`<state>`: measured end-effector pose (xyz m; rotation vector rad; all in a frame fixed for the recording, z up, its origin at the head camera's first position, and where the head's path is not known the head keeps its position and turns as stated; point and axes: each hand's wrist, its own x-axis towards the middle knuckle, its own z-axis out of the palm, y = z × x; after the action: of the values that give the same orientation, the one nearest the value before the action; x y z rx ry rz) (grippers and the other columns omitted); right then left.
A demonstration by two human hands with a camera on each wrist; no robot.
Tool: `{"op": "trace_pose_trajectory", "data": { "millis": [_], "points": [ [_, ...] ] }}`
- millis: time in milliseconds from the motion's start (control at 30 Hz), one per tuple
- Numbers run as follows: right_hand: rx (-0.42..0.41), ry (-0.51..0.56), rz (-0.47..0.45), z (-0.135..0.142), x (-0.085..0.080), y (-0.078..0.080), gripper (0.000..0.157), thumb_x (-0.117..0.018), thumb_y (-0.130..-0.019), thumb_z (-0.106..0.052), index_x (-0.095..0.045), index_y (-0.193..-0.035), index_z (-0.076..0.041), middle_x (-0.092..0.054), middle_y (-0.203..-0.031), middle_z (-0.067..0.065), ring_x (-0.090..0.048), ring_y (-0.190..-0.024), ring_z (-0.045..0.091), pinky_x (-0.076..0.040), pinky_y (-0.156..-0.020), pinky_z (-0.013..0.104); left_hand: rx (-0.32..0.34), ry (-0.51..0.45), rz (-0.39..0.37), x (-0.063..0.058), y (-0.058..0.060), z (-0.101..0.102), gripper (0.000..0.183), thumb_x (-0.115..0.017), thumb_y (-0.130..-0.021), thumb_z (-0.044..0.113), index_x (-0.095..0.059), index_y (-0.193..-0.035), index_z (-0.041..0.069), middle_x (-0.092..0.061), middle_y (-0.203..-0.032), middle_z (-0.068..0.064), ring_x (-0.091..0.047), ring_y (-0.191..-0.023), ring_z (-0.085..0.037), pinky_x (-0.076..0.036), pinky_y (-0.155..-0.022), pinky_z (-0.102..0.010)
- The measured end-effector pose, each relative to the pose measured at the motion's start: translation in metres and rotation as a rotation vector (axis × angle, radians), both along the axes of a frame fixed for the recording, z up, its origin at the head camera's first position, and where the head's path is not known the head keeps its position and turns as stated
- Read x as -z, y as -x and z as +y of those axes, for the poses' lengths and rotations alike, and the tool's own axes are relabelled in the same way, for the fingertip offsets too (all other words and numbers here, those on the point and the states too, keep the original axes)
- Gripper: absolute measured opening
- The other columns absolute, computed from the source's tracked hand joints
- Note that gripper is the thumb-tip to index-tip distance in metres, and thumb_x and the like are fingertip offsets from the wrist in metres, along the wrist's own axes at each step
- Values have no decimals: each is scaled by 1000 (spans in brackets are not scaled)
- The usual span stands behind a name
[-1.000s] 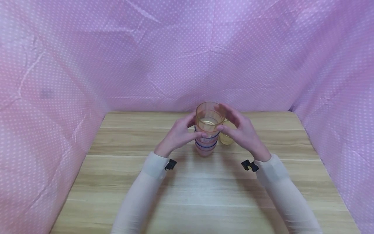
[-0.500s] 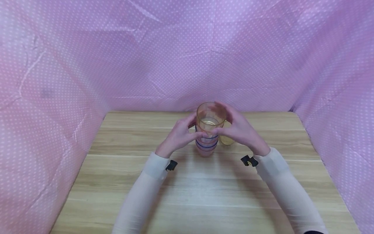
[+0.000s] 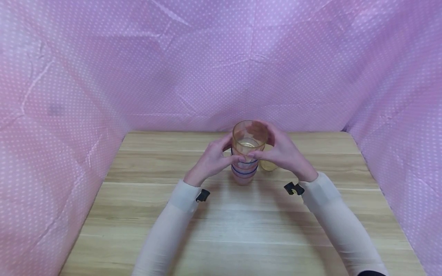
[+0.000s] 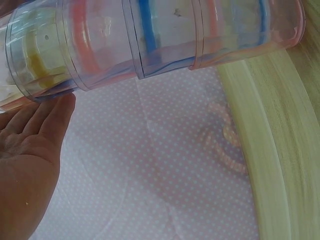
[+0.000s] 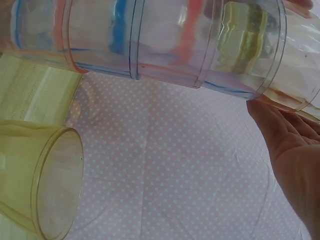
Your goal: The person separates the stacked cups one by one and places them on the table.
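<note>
A tall stack of nested transparent plastic cups (image 3: 243, 177) stands upright on the table, with pink, blue and yellow tints and a yellowish rim at the top. My left hand (image 3: 212, 158) holds its upper part from the left, thumb across the front and fingers behind. From the other side my right hand (image 3: 284, 155) grips the top of the stack, its thumb tip close to the left one. Through the clear wall some right fingers show. A single yellow cup (image 5: 20, 170) stands just right of the stack, partly hidden by my right hand in the head view.
The wooden table (image 3: 221, 237) reaches out on all sides of the stack. Behind it and along both sides hangs a pink cloth with white dots (image 3: 193, 69). Dark camera mounts (image 3: 203, 195) sit at both wrists.
My right hand has moved left and inward, its thumb sliding from the top cup's side to the front. The stack's top has shifted slightly right. My left hand has barely moved.
</note>
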<state>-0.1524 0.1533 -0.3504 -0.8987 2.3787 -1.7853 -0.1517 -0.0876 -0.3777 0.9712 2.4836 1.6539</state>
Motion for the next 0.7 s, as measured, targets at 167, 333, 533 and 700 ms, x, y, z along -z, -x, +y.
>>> {"op": "trace_pose_trajectory", "data": {
  "millis": [167,333,533,700],
  "points": [
    [3,-8,14,1,1,0,85,-90,-79,-3,-44,-151,-3,-58,-146,9,-58,-130,26,-52,-109,33,9,-7,12,1,0,0,71,-85,-86,14,-52,-149,6,-69,-131,-11,-62,-128,-23,-49,-112,-29],
    [7,-20,12,2,3,1,87,-90,-81,-6,-42,-153,-4,-57,-147,8,-58,-131,26,-51,-111,38,19,-6,22,2,1,-1,68,-84,-88,12,-53,-147,4,-69,-131,-11,-63,-126,-23,-49,-111,-28],
    [7,-20,10,3,4,1,88,-90,-81,-7,-41,-154,-5,-56,-148,8,-57,-134,25,-49,-113,38,21,-2,24,1,0,-1,68,-83,-89,13,-52,-149,5,-66,-136,-12,-61,-129,-24,-49,-112,-28],
    [14,-18,9,3,5,1,87,-90,-81,-7,-41,-154,-5,-56,-148,8,-56,-134,25,-49,-113,38,36,-13,30,2,1,0,70,-82,-89,13,-50,-151,4,-64,-140,-14,-59,-132,-24,-48,-113,-29]
  ]
}}
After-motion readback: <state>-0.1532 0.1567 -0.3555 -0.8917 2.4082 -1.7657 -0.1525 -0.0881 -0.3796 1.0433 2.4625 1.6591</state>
